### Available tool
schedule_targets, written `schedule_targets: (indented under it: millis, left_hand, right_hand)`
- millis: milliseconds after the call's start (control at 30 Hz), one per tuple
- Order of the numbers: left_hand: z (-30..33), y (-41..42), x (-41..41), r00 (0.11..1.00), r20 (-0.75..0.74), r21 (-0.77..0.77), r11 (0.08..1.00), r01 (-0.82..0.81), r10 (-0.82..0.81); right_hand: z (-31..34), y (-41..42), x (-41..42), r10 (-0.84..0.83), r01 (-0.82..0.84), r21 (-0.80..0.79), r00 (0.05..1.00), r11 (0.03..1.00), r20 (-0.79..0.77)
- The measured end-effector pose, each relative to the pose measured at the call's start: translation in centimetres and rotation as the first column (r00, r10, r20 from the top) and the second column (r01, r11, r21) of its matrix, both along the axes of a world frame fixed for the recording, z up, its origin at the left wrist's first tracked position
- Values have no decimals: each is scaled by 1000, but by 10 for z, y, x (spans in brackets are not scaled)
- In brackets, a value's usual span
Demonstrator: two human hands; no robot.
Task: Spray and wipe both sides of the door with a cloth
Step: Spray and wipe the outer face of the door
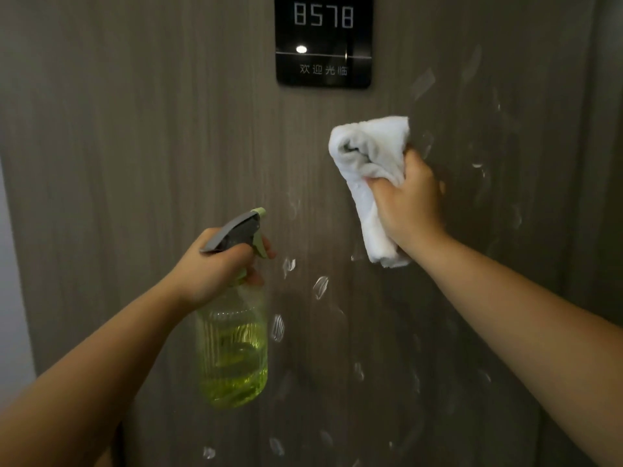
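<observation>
A grey-brown wood-grain door (pixel 141 136) fills the view, with wet streaks and droplets across its centre and right side. My right hand (pixel 409 202) grips a bunched white cloth (pixel 369 163) and holds it against the door just below and right of the number plate. My left hand (pixel 219 264) holds a clear spray bottle (pixel 232 348) of yellow-green liquid by its neck, a finger on the green trigger, its grey nozzle pointing up and right toward the door.
A black glossy plate (pixel 323 40) reading 8578 is fixed at the top centre of the door. A pale wall strip (pixel 11 298) runs down the far left edge. A darker door frame (pixel 606 163) stands at the far right.
</observation>
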State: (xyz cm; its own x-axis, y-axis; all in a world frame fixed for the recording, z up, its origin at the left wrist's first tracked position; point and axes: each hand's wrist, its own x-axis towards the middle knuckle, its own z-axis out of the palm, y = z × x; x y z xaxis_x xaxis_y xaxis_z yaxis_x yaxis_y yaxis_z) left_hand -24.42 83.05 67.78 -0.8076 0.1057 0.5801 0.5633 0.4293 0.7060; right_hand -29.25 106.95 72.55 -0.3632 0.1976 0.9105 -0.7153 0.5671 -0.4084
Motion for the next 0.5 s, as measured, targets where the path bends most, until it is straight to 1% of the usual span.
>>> schedule_targets:
  millis: [33, 100, 200, 333, 400, 500]
  left_hand:
    - [2, 0, 0, 1000, -16, 4, 1000, -12, 12]
    - [6, 0, 1, 999, -46, 25, 999, -22, 24]
    - [12, -4, -1, 997, -66, 108, 993, -41, 48]
    - [19, -14, -1, 981, -138, 210, 972, -103, 134]
    - [22, -21, 0, 976, -153, 250, 962, -111, 152]
    - [24, -30, 2, 971, -173, 228, 966, -122, 164]
  right_hand:
    - [7, -1, -5, -11, 17, 67, 997, 998, -77]
    - [25, -9, -13, -67, 112, 209, 975, 971, -211]
    - [43, -29, -28, -132, 253, 347, 932, 903, -337]
    - [30, -48, -46, -190, 367, 323, 863, 872, -468]
    - [18, -50, -51, -170, 394, 352, 834, 849, -524]
    - [-3, -54, -53, -123, 404, 407, 816, 819, -564]
